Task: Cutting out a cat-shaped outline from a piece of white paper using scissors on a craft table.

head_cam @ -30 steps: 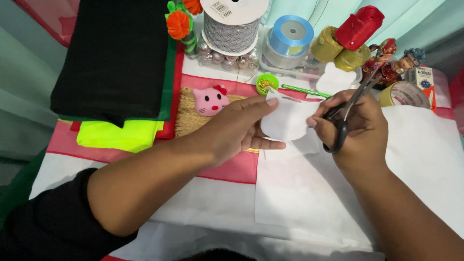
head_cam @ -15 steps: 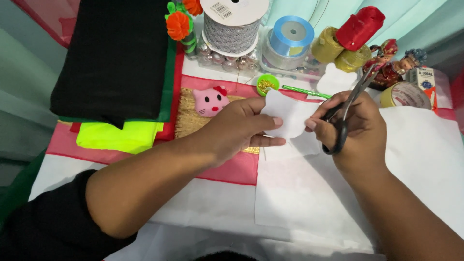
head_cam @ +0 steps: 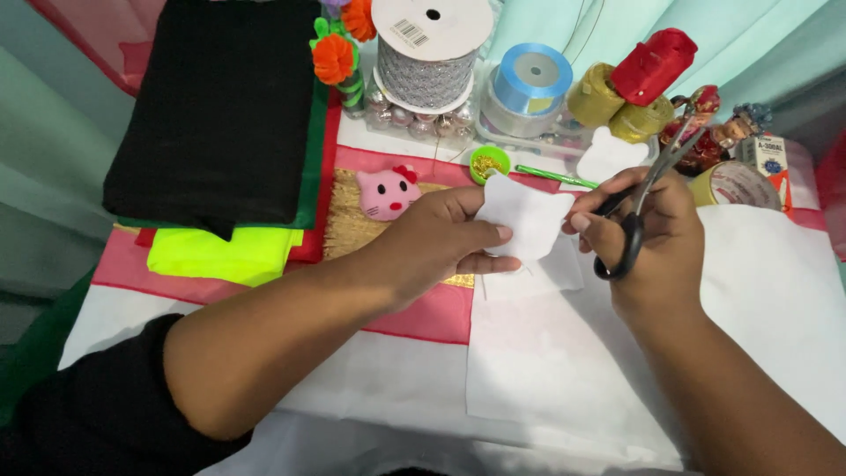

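A white cutout (head_cam: 527, 218) is pinched by the left hand (head_cam: 441, 247), thumb over its near left edge and fingers curled beneath. The cutout is held above the near part of the table, over a loose white scrap (head_cam: 546, 275) and a large white sheet (head_cam: 608, 353). Its right edge is touched by the fingertips of the right hand (head_cam: 648, 234), whose fingers are closed through the black loops of the scissors (head_cam: 648, 189). The blades are pointed far and right, away from the cutout; whether they are parted cannot be told.

Left of the hands, a pink cat face (head_cam: 387, 192) is set on a straw mat (head_cam: 348, 225). Just beyond the cutout lie a small green cup (head_cam: 489, 162) and a second white cutout (head_cam: 610, 156). The far edge is crowded with spools (head_cam: 430, 53). Open room is left only on the sheet, near and right of the hands.
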